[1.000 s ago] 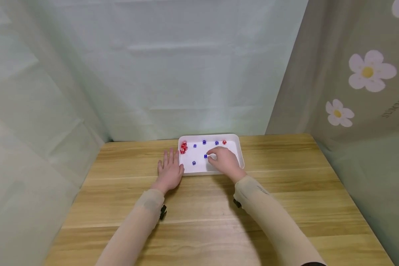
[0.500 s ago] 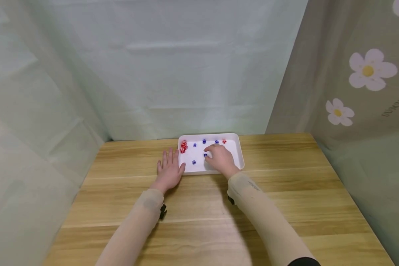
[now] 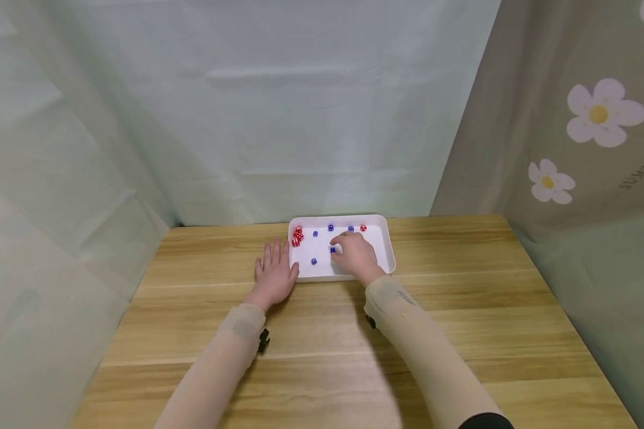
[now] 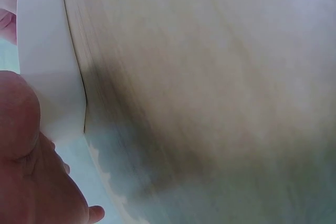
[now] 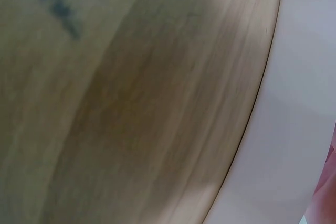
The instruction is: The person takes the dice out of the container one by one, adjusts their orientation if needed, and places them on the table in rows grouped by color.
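A shallow white tray (image 3: 349,277) sits near the table's far edge in the head view. My left hand (image 3: 275,280) lies with straight, spread fingers along its left end, the thumb at the rim. Inside the tray, my right hand (image 3: 356,255) has thumb and index finger on either side of a blue die (image 3: 333,251), pinching it low over the tray floor. Other blue dice lie scattered, one (image 3: 313,261) toward the front and one (image 3: 315,234) farther back. Several red dice (image 3: 297,236) cluster at the left end. One red die (image 3: 363,228) lies at the back right.
The wooden table (image 3: 322,357) extends in front of the tray and to both sides. A pale curtain (image 3: 300,119) hangs behind the table, with a flowered cloth (image 3: 542,119) at right. Both wrist views show mostly tabletop and the tray's outer wall (image 4: 47,51).
My right hand has shifted slightly left, bringing its thumb and index finger around the blue die. The left thumb has moved slightly onto the tray's rim. The other dice stay put.
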Motion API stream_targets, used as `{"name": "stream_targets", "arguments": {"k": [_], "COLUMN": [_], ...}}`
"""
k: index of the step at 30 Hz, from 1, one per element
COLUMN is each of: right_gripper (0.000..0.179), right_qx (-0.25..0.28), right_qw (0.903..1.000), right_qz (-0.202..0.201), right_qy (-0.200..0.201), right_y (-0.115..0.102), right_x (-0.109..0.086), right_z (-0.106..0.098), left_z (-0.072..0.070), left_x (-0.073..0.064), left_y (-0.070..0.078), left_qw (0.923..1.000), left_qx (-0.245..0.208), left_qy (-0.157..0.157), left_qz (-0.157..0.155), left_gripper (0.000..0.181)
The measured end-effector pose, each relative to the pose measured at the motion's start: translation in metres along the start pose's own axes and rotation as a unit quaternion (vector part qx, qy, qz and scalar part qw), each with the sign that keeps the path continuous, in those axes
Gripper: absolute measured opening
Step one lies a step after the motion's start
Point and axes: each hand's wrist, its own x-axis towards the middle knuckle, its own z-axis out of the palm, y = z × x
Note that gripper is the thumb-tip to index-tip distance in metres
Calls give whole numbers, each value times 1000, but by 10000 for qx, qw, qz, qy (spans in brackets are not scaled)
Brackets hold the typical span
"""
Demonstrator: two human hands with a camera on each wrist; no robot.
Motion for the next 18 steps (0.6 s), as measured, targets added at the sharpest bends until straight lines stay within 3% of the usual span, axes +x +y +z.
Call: {"name": "stream_targets", "arguments": {"k": [18], "right_gripper": [21], "right_qx": [-154], "right_qw": [9998], "right_qz": [64], "right_qy": [-49], "right_y": [-3], "right_x": [4], "right_z": [5], "left_z": [3], "left_x": [2], "left_y": [-1], "left_qw": [9998], "left_qx": [123], "left_qy": [119], "left_qz": [61], "left_gripper": [73]}}
